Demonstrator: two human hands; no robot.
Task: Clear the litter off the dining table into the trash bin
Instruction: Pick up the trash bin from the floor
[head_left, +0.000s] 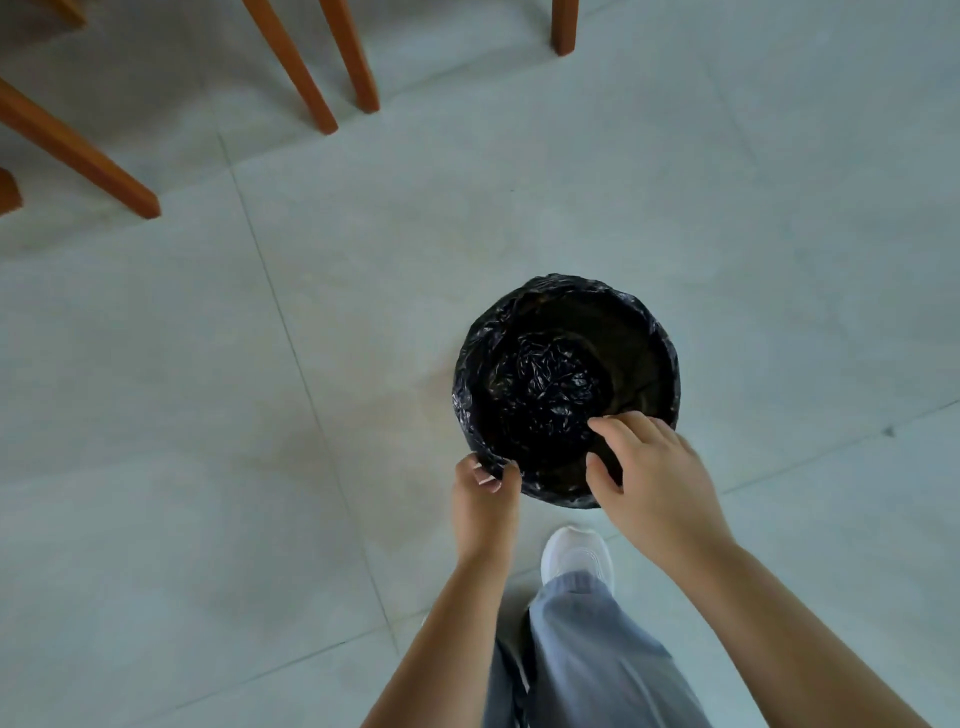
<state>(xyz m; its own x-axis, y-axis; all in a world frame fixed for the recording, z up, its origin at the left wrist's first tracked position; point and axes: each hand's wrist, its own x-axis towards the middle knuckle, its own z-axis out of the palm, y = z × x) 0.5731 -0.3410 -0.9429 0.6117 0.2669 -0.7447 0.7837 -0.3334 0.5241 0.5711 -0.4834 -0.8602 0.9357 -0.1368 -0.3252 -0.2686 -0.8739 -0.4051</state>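
A round trash bin lined with a crinkled black plastic bag stands on the tiled floor, seen from straight above. Only the bunched black liner shows inside it; no litter is visible. My left hand pinches the bin's near-left rim, thumb and fingers closed on the bag's edge. My right hand hovers over the near-right rim with fingers spread and curled, its fingertips reaching into the opening; nothing shows in it. The dining table top is out of view.
Orange-brown wooden chair or table legs stand on the floor at the upper left, another leg at top centre. My white shoe and grey trouser leg are just below the bin. Pale floor tiles spread all around.
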